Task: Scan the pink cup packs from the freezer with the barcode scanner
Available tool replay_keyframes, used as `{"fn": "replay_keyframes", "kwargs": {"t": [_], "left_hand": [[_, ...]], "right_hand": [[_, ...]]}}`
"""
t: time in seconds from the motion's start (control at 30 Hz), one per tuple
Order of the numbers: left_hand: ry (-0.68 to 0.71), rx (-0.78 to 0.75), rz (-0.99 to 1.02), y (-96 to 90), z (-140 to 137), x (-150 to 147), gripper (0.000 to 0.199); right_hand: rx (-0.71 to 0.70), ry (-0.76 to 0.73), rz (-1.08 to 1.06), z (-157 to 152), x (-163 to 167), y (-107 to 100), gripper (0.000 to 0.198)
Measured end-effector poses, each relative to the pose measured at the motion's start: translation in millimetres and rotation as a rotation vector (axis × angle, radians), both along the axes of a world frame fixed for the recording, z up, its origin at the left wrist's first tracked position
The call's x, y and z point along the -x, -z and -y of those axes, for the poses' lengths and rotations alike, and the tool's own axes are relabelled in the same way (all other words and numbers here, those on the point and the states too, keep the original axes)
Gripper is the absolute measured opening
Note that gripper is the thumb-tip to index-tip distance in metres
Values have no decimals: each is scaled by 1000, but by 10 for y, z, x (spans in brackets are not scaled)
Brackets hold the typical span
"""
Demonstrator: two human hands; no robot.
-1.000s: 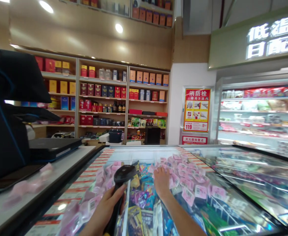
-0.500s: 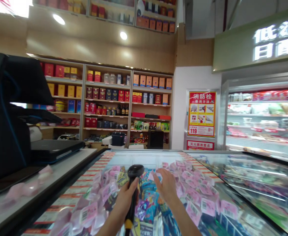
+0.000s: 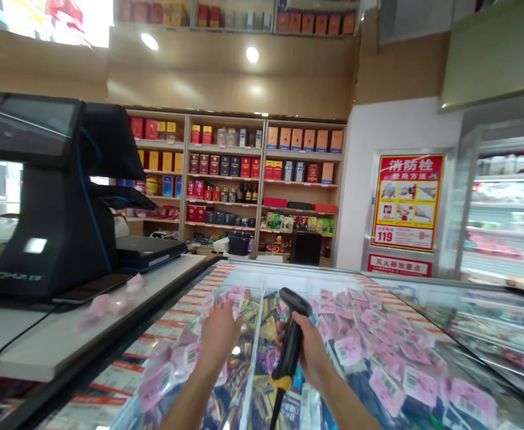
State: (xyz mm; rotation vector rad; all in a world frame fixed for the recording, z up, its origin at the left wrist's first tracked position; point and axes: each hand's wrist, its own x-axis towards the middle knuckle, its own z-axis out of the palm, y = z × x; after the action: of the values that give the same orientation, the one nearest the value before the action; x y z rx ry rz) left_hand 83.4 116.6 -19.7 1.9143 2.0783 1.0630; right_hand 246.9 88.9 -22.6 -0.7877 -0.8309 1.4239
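My right hand [image 3: 312,352] is wrapped round the handle of a black barcode scanner [image 3: 291,340] with a yellow band, its head tilted up and away from me. My left hand [image 3: 221,331] is over the left-hand group of pink packs, its fingers curled at a small pink pack [image 3: 236,294]; the grip is partly hidden by the hand. More pink packs with white barcode labels [image 3: 189,355] lie below and left of it. A larger spread of the same pink packs [image 3: 387,352] lies to the right of the scanner, on the glass top of a chest freezer [image 3: 289,276].
Colourful wrapped goods [image 3: 239,382] show through the freezer glass. On the left a counter [image 3: 33,352] carries a black till [image 3: 60,227] and several loose pink packs [image 3: 114,303]. Shelves of boxes and bottles [image 3: 226,179] stand behind; a red poster [image 3: 409,200] hangs on the wall.
The scanner has passed from my left hand to my right. My left hand has moved left to the left-hand packs. The view has turned left, showing more of the till.
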Motion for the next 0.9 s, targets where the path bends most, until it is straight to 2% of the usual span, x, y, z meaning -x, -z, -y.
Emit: {"fn": "replay_keyframes", "kwargs": {"t": [0.1, 0.27, 0.5, 0.73, 0.9], "left_hand": [[-115, 37, -126, 59, -92, 215, 30], [-134, 60, -193, 116, -130, 257, 31], [-118, -4, -86, 43, -206, 216, 24], [-47, -48, 11, 28, -248, 124, 22], [-46, -48, 47, 29, -253, 103, 19]], "right_hand": [[77, -103, -85, 50, -21, -36, 31], [112, -218, -66, 70, -45, -22, 35], [159, -165, 7, 105, -55, -74, 32], [161, -208, 111, 173, -29, -113, 31], [198, -235, 159, 179, -6, -111, 34]]}}
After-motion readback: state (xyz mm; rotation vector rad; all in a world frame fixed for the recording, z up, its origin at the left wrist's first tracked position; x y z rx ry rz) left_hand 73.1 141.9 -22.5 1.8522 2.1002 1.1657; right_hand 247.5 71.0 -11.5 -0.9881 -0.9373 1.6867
